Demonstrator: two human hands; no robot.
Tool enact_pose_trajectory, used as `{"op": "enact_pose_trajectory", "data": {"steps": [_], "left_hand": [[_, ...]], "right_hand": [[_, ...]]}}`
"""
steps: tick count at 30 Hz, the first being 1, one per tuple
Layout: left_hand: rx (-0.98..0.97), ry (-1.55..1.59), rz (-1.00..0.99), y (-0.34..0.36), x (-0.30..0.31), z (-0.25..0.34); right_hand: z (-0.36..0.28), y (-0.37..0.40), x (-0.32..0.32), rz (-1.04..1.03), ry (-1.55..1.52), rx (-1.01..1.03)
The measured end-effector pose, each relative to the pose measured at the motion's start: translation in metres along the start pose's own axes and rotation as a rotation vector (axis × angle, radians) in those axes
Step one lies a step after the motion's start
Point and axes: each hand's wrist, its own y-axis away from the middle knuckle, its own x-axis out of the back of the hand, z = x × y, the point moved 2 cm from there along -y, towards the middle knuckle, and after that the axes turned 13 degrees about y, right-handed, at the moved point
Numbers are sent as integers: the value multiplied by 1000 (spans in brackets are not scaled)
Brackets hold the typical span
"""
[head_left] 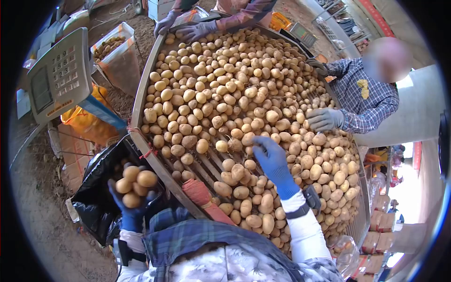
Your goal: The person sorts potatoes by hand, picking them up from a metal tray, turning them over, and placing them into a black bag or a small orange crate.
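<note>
My left hand [128,212], in a blue glove, is cupped around several potatoes [130,186] above a black plastic bag [96,188] at the left side of the table. My right hand [272,162], also blue-gloved, reaches over the potato heap [225,94] on the slatted sorting table [199,164]. Its fingers are apart, and their tips come up against a potato [248,138]; no potato shows inside the hand. A rolled red mesh bag [199,191] lies on the near table edge.
A digital scale display [58,75] stands at the left, by an orange bag [91,117] and a sack of potatoes [112,47]. One co-worker's gloved hand [325,119] rests on potatoes at the right. Another's gloved hands [197,31] are at the far edge.
</note>
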Motion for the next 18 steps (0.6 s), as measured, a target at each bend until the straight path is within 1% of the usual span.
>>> {"op": "enact_pose_trajectory", "data": {"steps": [1,3,4,5,7,8,9,10,11,12,13,14,15,16,17,18], "left_hand": [[-16,-28,11,10,0,17],[-415,-912,211,31,49,52],[-291,-383,250,40,63,70],[-289,-385,246,47,71,81],[-263,-64,409,56,87,91],[-214,-81,401,59,83,91],[-213,-83,399,62,94,97],[-259,-48,522,67,116,108],[-305,-12,645,70,126,113],[-232,-31,589,72,134,115],[-231,-31,590,70,131,114],[-271,-14,678,66,130,114],[-312,4,764,61,129,114],[-311,6,762,54,127,114],[-312,-60,655,43,114,110],[-310,-124,546,31,99,104]], "right_hand": [[15,-9,-2,3,1,-1],[36,-26,-7,139,391,162],[38,-32,-10,78,462,173],[35,-37,-12,83,460,171],[26,-41,-23,29,568,216],[24,-42,-28,31,565,215],[23,-43,-34,25,647,214],[23,-44,-38,17,728,214],[26,-44,-37,18,728,215],[31,-43,-36,-40,706,170],[36,-41,-35,-98,683,124],[40,-37,-34,-99,684,123],[44,-33,-31,-32,576,99],[46,-29,-30,35,469,76],[40,-26,-27,36,470,75],[30,-22,-21,14,371,50]]}}
